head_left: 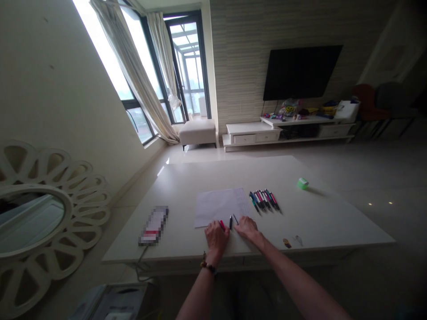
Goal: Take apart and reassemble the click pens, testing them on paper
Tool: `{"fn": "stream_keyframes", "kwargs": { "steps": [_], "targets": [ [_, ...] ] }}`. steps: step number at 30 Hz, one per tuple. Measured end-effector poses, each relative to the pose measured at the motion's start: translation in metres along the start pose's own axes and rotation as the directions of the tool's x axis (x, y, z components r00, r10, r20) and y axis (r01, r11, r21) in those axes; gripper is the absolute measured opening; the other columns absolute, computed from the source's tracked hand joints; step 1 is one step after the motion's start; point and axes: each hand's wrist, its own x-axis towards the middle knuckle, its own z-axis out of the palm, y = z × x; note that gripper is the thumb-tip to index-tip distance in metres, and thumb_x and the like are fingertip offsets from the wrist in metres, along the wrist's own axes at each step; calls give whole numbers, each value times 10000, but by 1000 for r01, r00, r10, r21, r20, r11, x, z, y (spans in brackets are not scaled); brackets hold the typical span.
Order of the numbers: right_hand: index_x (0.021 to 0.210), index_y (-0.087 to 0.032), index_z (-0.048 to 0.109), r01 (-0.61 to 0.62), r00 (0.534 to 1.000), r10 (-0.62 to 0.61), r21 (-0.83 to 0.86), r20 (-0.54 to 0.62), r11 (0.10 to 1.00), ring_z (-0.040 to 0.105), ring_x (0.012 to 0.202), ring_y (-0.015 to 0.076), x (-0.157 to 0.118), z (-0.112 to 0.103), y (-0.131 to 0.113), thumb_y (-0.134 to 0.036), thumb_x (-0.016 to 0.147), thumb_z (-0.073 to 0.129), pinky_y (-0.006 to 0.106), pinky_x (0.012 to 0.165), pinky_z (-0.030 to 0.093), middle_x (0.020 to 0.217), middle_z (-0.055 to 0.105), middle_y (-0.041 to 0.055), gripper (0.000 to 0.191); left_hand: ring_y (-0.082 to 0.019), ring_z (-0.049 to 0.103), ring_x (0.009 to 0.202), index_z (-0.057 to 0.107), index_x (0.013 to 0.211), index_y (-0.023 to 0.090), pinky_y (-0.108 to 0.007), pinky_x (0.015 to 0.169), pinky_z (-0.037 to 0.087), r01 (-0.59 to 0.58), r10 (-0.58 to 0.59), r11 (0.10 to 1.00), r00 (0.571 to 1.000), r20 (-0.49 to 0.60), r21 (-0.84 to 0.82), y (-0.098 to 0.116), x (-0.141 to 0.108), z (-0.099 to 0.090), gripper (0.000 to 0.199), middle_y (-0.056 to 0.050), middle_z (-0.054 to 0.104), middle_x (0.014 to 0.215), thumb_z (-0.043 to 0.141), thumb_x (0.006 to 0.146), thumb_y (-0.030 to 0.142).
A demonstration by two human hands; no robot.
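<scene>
A person sits at a broad white table (200,182) in a sunlit living room, with a cream curtain (133,75) drawn beside tall windows, a wall-mounted flat-screen television (302,73) above a white TV cabinet (250,138), and a cushioned bench (197,131) by the glass door. A petal-framed mirror (88,209) stands at left, near the table's corner. On the tabletop lie a pixelated oblong object (153,226) with a cable (142,262) trailing over the edge, a small green block (302,183), and two small scraps (292,242) near the front edge, too small to identify. At centre rests a sheet of white paper (216,206), with a tight fan of about a dozen multicoloured pens (265,200) just to its right. The left hand (216,238), a beaded bracelet (208,266) at its wrist, lies at the paper's lower edge, its fingers (213,229) held together and touching a red pen (222,225). The right hand (246,229) rests close beside it, its fingers (242,224) also together, just below a thin dark pen (235,218). A black pen (230,221) lies between the hands. Whether either hand is gripping a pen cannot be told.
</scene>
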Motion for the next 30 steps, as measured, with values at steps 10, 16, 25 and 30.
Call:
{"fn": "stream_keyframes", "kwargs": {
  "steps": [10, 16, 25, 30],
  "targets": [
    [733, -147, 645, 24, 998, -9, 230, -63, 973, 661, 718, 198, 8, -3, 16, -260, 749, 515, 237, 627, 464, 754, 699, 117, 173, -201, 530, 807, 575, 784, 168, -325, 722, 357, -14, 14, 995, 1000, 0, -101, -9, 1, 4, 158, -59, 590, 809, 459, 792, 276],
    [784, -148, 579, 270, 959, -88, 779, -269, 566, 592, 516, 144, -6, -25, 5, -462, 811, 466, 219, 444, 424, 716, 674, 73, 336, -160, 551, 786, 547, 885, 191, -287, 723, 405, -122, 50, 904, 982, -183, -411, -16, -3, 6, 204, -39, 606, 817, 349, 891, 240],
    [787, -161, 583, 400, 917, -219, 773, -335, 493, 582, 541, 134, -24, -26, -35, -500, 821, 460, 234, 528, 454, 714, 667, 58, 363, -161, 564, 810, 541, 951, 189, -305, 757, 428, -181, 98, 854, 977, -190, -488, -18, -9, 6, 219, -50, 621, 869, 341, 911, 268],
    [827, -151, 599, 382, 923, -202, 732, -326, 564, 601, 578, 146, -23, -22, -33, -470, 834, 436, 244, 560, 475, 738, 673, 72, 358, -154, 564, 819, 547, 942, 192, -297, 768, 430, -142, 81, 860, 986, -145, -490, -17, -10, 3, 237, -52, 621, 872, 325, 914, 271]
  ]
}}
